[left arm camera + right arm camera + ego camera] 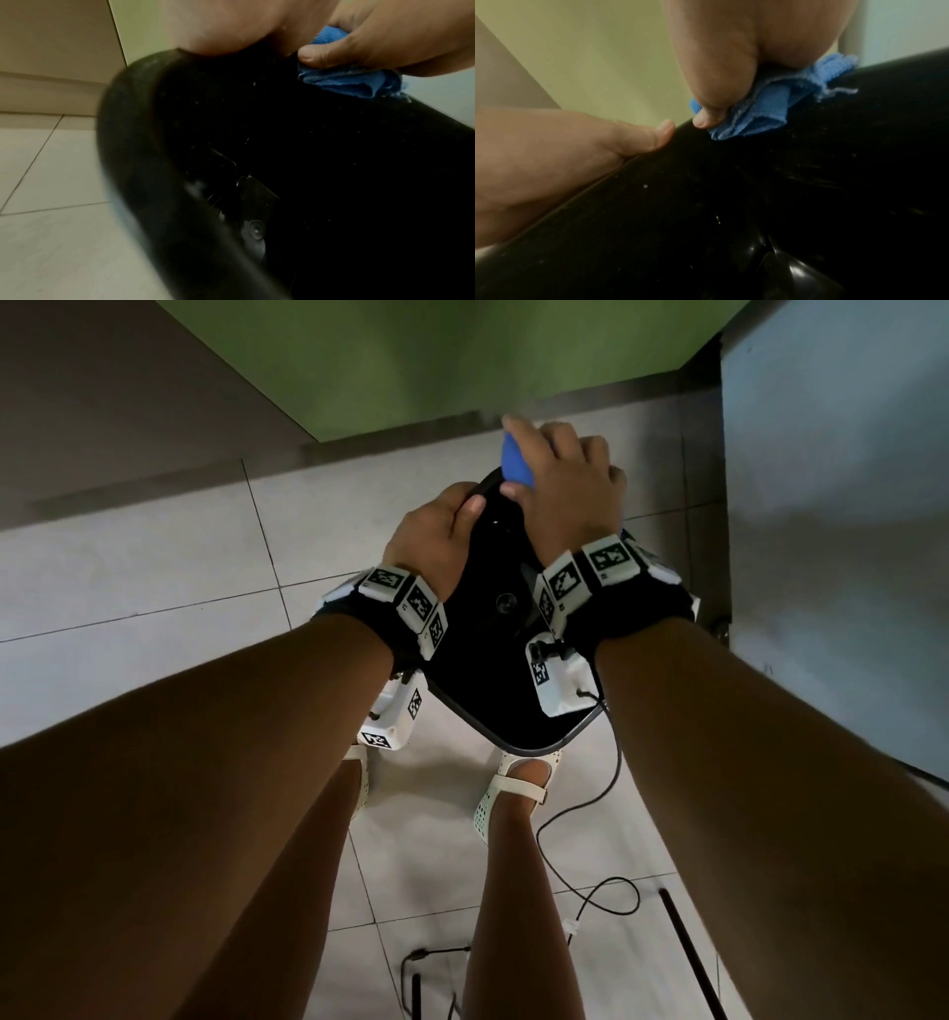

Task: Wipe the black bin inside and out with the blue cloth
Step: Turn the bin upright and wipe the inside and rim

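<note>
The black bin (493, 670) stands on the tiled floor between my feet, its open top facing up at me. My left hand (436, 531) grips the bin's far-left rim, thumb (654, 138) lying on the edge. My right hand (560, 480) holds the bunched blue cloth (516, 462) against the far rim and presses it onto the inner wall. The cloth (347, 81) shows under my right thumb in the left wrist view, and the cloth (757, 115) sits folded with frayed edges in the right wrist view. Pale specks dot the bin's (731, 203) dark inner wall.
A green wall (436, 356) and a skirting strip run behind the bin. A pale blue cabinet side (832, 531) stands close on the right. Cables (590, 839) trail over the floor tiles (154, 588) by my sandalled feet. A black rod (693, 958) lies at lower right.
</note>
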Demonstrator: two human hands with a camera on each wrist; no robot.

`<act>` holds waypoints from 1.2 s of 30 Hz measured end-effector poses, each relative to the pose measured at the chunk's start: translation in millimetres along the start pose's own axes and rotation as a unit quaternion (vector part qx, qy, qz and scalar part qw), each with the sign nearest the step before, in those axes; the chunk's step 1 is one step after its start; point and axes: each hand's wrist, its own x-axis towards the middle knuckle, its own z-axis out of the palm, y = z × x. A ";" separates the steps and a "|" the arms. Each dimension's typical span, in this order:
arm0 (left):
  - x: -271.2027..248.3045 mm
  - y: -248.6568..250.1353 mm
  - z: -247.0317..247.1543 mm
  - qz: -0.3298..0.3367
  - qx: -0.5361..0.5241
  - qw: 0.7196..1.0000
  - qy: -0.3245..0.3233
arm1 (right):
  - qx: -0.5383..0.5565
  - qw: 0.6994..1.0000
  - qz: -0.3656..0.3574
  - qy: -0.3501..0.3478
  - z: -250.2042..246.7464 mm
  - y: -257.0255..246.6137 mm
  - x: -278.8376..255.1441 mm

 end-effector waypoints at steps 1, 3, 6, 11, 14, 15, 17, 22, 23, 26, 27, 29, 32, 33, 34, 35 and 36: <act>-0.1 -0.1 1.8 -0.003 0.009 1.000 0.007 | 0.017 1.000 0.023 0.004 0.9 3.0 -4.6; -1.6 0.8 4.3 -0.013 0.017 1.000 0.023 | 0.040 0.995 0.083 0.022 4.9 10.1 -17.4; -5.4 1.0 4.0 -0.025 0.010 0.999 0.046 | 0.047 0.982 0.172 0.057 13.1 21.8 -39.5; -13.2 -2.0 5.9 -0.031 -0.030 0.997 0.062 | 0.083 0.960 0.256 0.078 18.3 28.7 -51.0; -19.8 -8.3 2.2 -0.053 -0.035 0.995 0.076 | 0.080 0.978 0.181 0.063 11.1 29.0 -40.3; -20.6 -9.5 -1.8 -0.053 -0.031 0.995 0.081 | 0.079 0.984 0.151 0.056 7.4 29.5 -36.3; -15.5 -8.2 -11.8 -0.033 -0.019 0.995 0.090 | 0.068 0.993 0.091 0.038 2.0 27.9 -28.3; 11.6 4.3 -25.7 0.032 0.068 0.997 0.001 | 0.010 0.998 -0.062 -0.002 4.1 -2.9 -11.5; 13.0 2.9 -26.7 0.037 0.084 0.996 -0.014 | 0.005 0.998 -0.068 -0.006 3.9 -6.2 -10.0; 11.7 -8.8 -28.6 0.045 0.031 0.998 -0.023 | -0.003 0.998 -0.063 -0.001 5.9 -6.3 -11.9; 10.6 -12.0 -28.0 0.042 0.002 0.999 -0.025 | -0.005 0.998 -0.061 0.005 7.1 -5.0 -14.2; 9.7 -13.7 -24.7 0.040 -0.020 0.999 -0.015 | -0.003 0.999 -0.048 0.011 8.1 -2.0 -17.9; 9.2 -14.5 -21.4 0.043 0.002 0.999 0.009 | 0.003 1.000 -0.008 0.020 9.2 -0.4 -23.3; 9.5 -15.1 -21.1 0.043 0.008 0.999 0.012 | 0.004 1.000 0.003 0.027 8.8 0.2 -24.2; 9.8 -15.6 -20.9 0.042 0.010 0.999 0.013 | 0.005 0.999 0.016 0.031 7.9 1.5 -25.3; 9.9 -16.0 -20.6 0.039 0.011 0.999 0.013 | 0.009 0.999 0.035 0.030 7.3 4.8 -26.5; 9.8 -16.3 -20.9 0.036 0.011 0.999 0.016 | 0.027 0.997 0.064 0.023 6.5 9.4 -27.8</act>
